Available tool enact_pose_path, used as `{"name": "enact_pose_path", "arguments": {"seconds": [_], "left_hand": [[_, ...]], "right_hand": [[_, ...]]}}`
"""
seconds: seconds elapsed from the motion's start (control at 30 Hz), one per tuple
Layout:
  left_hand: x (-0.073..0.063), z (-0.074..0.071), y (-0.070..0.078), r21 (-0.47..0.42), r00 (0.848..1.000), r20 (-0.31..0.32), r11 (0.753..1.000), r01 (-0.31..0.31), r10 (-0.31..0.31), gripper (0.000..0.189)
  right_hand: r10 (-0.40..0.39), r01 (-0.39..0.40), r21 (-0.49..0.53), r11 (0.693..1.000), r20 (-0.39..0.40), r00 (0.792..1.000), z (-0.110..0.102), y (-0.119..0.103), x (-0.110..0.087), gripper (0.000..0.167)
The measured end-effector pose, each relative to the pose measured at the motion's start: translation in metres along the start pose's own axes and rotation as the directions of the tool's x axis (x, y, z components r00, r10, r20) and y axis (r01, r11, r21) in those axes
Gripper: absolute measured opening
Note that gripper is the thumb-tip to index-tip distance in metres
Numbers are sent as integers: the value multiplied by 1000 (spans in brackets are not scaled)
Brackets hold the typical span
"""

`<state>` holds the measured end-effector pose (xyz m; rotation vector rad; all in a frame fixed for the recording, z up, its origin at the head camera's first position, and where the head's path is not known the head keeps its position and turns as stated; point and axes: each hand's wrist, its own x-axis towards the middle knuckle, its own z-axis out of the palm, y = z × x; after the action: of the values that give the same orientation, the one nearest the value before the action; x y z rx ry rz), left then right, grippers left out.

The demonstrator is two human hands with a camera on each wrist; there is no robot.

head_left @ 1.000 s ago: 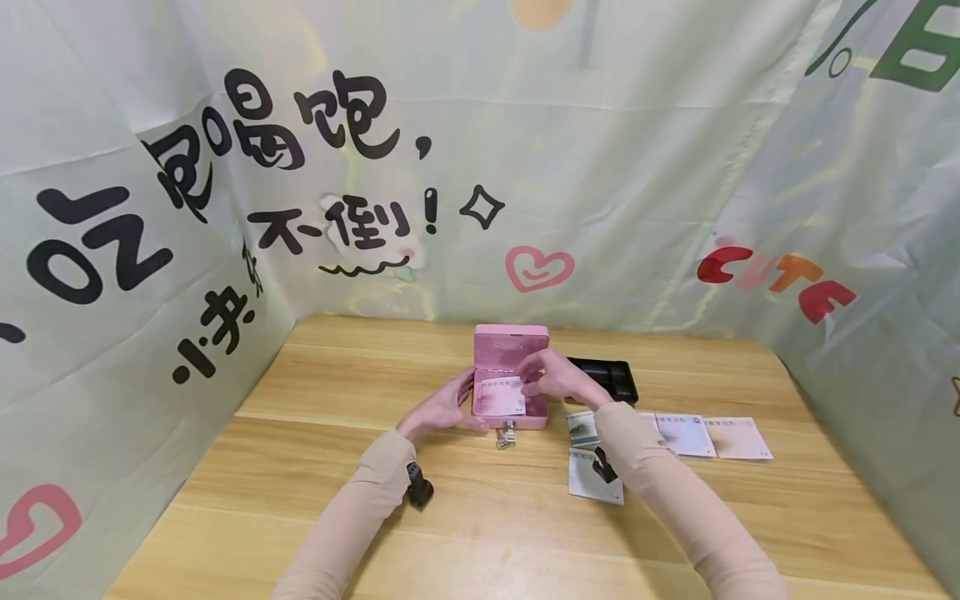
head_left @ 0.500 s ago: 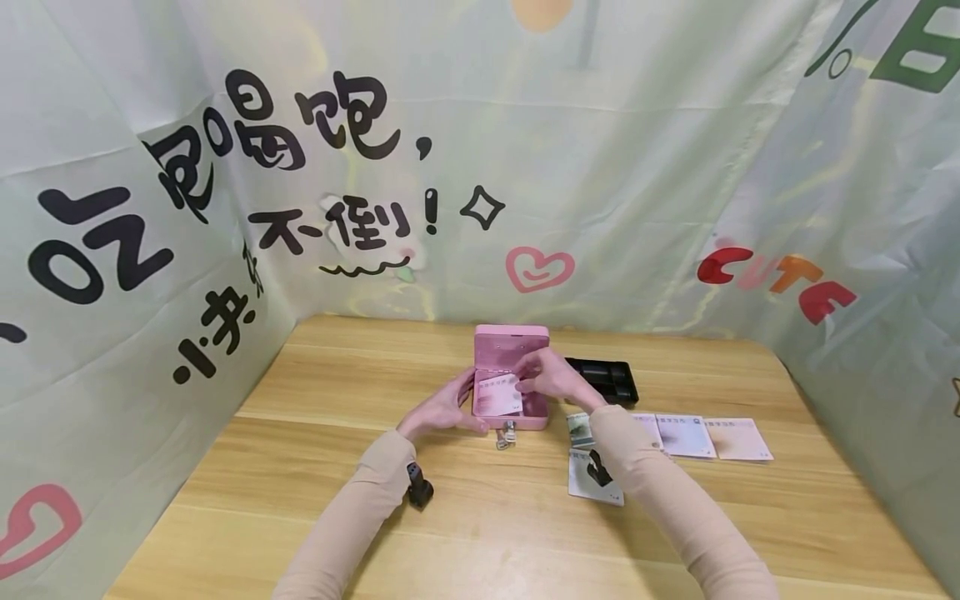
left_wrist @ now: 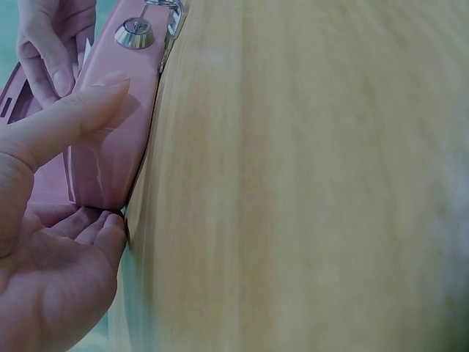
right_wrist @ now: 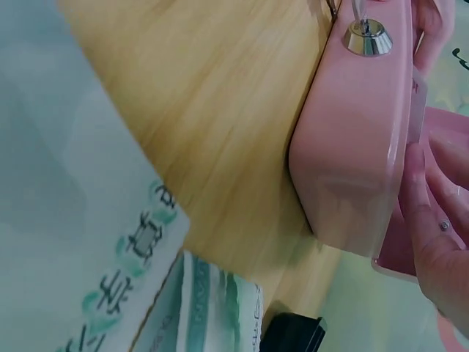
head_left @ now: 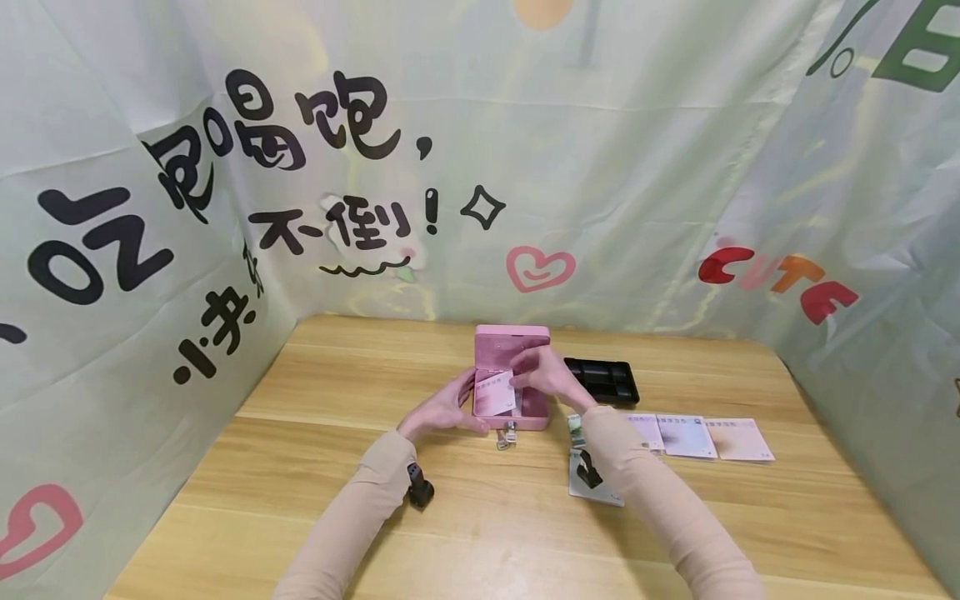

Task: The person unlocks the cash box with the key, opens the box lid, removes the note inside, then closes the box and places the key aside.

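A small pink cash box (head_left: 512, 332) stands on the table with its lid raised. My left hand (head_left: 442, 409) holds its left side, and in the left wrist view the thumb lies over the front wall with the fingers curled against the side. Inside the box, my right hand (head_left: 546, 372) pinches the edge of a pinkish banknote (head_left: 493, 398), which lies tilted. A pale edge beneath it suggests more paper. Keys hang from the lock (left_wrist: 134, 33) at the box's front. The right fingertips are partly hidden behind the box wall in the right wrist view.
Behind my right wrist lies a black compartment tray (head_left: 617, 382). Several stacks of notes sit to the right: a blue one (head_left: 686, 437), a pinkish one (head_left: 738, 439), and a pale one (head_left: 592, 488) nearer me. Printed cloth (head_left: 637, 183) encloses the table's far side.
My right hand has shifted slightly left, and the banknote has slid left and tilted inside the box. The left hand and the box have stayed put.
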<state>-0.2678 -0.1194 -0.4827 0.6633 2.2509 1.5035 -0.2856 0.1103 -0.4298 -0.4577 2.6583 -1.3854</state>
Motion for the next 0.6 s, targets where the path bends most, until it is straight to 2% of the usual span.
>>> {"name": "enact_pose_path", "arguments": {"seconds": [0.17,0.3,0.4,0.6], "left_hand": [[0,0,1,-12,1000,4,1000,10,-10,117],[-1,0,1,-23,1000,5,999,23,-23,117],[-1,0,1,-24,1000,1,1000,20,-20,117],[-1,0,1,-20,1000,1,1000,10,-10,116]], "right_hand": [[-15,13,39,999,48,999,5,1,3,37],[-4,3,3,1000,76,997,7,0,5,37],[14,-12,-36,999,78,997,9,-2,6,36],[24,-21,-49,999,60,998,11,-3,7,33]]}}
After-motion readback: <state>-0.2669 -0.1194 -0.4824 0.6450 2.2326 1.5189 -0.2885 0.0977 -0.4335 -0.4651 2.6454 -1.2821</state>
